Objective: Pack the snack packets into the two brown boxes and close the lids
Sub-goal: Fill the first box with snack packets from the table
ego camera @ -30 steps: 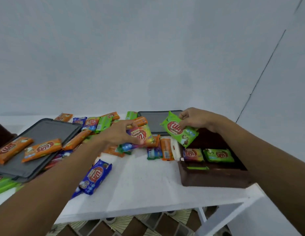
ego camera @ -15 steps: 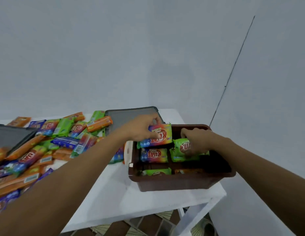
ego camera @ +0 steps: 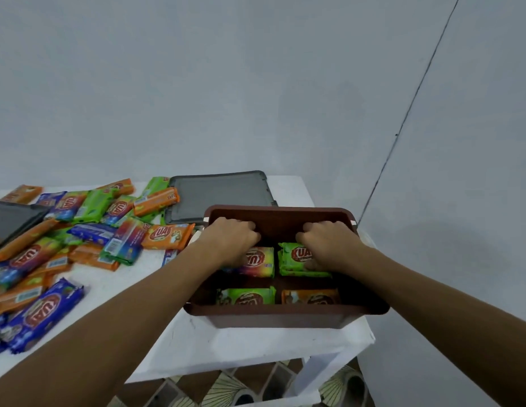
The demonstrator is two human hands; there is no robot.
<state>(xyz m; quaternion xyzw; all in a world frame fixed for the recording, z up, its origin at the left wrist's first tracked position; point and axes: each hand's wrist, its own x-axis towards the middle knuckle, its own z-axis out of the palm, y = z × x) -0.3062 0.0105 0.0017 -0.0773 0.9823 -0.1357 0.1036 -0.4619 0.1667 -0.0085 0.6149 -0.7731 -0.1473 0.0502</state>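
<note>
**Both hands down inside the brown box**

The left hand (ego camera: 232,239) is knuckles-up inside the box. Its fingers curl down over the far end of a multicoloured packet (ego camera: 257,261), gripping it against the box floor. Half a second ago this hand held that packet up at the far rim; now it is lowered in. It cannot be told whether it lies on the like packet seen there before. The right hand (ego camera: 326,245) sits beside it. Its fingers are curled over the far edge of a green packet (ego camera: 295,258) and its thumb lies along the near side. It already had this packet low in the box earlier and has since pressed it flatter.

The two packets lie side by side in the middle of the brown box (ego camera: 285,317). Nearer the front wall lie a second green packet (ego camera: 245,296) and an orange packet (ego camera: 310,298).

The box stands at the right end of the white table (ego camera: 241,345). A grey lid (ego camera: 217,195) lies flat just behind it. To the left is a heap of loose packets (ego camera: 94,227), with a blue packet (ego camera: 44,312) nearest the table's front edge. Part of another grey lid (ego camera: 12,218) shows at the far left.
</note>
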